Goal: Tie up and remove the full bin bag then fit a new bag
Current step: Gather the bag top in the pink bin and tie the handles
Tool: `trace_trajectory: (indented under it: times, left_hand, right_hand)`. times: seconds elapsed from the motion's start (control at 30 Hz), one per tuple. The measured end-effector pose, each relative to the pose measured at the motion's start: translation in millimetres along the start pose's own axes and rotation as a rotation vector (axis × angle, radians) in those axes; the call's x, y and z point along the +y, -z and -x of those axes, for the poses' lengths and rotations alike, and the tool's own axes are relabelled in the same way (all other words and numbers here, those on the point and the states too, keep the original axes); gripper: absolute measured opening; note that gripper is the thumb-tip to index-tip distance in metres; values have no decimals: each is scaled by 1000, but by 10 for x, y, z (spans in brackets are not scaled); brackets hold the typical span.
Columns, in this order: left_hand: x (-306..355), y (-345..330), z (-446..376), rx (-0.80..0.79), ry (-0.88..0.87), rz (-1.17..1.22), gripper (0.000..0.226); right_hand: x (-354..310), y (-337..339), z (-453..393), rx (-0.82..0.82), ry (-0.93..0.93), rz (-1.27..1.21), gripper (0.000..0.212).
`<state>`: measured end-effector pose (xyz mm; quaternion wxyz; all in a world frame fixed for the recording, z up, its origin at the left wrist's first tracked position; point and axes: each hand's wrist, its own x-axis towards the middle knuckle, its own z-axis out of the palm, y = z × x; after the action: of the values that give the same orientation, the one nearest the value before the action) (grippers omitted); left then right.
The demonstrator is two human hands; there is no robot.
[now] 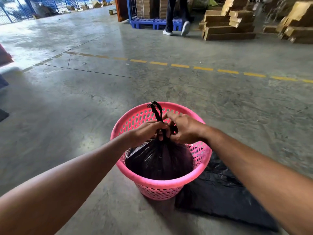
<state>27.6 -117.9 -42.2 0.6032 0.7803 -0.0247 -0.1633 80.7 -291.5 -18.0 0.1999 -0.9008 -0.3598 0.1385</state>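
Observation:
A pink perforated plastic bin [169, 181] stands on the concrete floor in front of me. Inside it sits a full black bin bag [159, 160], its top gathered into a neck. My left hand [147, 132] is closed around that neck. My right hand [182, 128] pinches the bag's twisted black tail [156, 112], which loops upward above both hands. A flat black bag [225, 197] lies on the floor to the right of the bin, partly under it.
A person's legs in dark trousers and white shoes [177, 26] walk away at the far side by a blue pallet [152, 23]. Stacks of flattened cardboard [228, 26] stand at the back right. A dashed yellow line [179, 65] crosses the floor.

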Motion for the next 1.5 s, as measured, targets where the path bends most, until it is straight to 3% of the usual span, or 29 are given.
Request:
trace_trajectory:
  times: [0.13, 0.23, 0.43, 0.53, 0.63, 0.7, 0.77, 0.83, 0.9, 1.0, 1.1, 1.17, 1.3, 1.5]
  left_hand:
    - [0, 116, 17, -86, 38, 140, 29]
    - [-89, 260, 28, -75, 139, 282, 29]
    - [-127, 291, -26, 52, 321, 461, 28]
    - [-149, 298, -43, 79, 339, 484, 34]
    - [-121, 327, -42, 59, 325, 434, 33]
    - [-16, 328, -33, 45, 283, 354, 30]
    - [128, 333, -19, 19, 224, 257, 38]
    - [258, 339, 7, -36, 184, 134, 58]
    - [328, 317, 11, -61, 159, 46, 58]
    - [365, 197, 17, -26, 100, -109, 23]
    - [306, 231, 10, 2, 18, -633, 35]
    - [256, 301, 20, 66, -78, -971, 42]
    - [181, 254, 41, 190, -248, -1175, 28]
    - [85, 260, -5, 410, -285, -1403, 15]
  right_hand:
    - [149, 95, -13, 168, 6, -150, 26]
    - [250, 170, 4, 176, -9, -226, 6]
    - [121, -101, 82, 63, -37, -379, 2]
    - [42, -340, 125, 66, -74, -405, 11]
    - [-6, -386, 140, 69, -84, -284, 14]
    - [-32, -347, 125, 172, -62, -67, 10]
    - [-37, -324, 84, 327, -77, -11, 25]
    - [-37, -319, 40, 393, -128, -230, 43]
    - [-47, -335, 1, 328, -121, -483, 59]
    - [-53, -426, -38, 332, -45, -657, 46]
    - [-15, -451, -34, 395, -78, -750, 23]
    - [36, -442, -14, 409, -139, -861, 20]
    - [12, -431, 10, 339, -239, -883, 8]
    - [22, -404, 8, 329, -289, -855, 8]
